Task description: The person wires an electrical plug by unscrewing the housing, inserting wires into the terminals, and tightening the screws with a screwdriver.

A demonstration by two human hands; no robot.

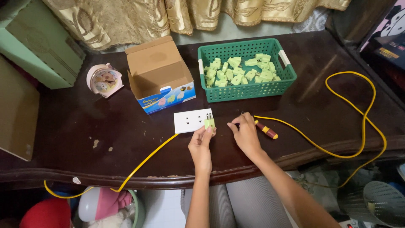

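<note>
My left hand (201,143) pinches a small light-green plug (209,123) with its two metal prongs pointing up, right beside the end of a white socket strip (190,121). My right hand (244,133) rests just to the right, fingers curled over a red and yellow screwdriver (266,130) and the end of a yellow cable (350,122). Whether it grips either one is not clear.
A green plastic basket (247,90) holds several light-green plugs behind the hands. An open cardboard box (159,74) and a pink alarm clock (104,80) stand at the left. Another yellow cable (143,162) runs off the dark wooden table (63,126) front edge.
</note>
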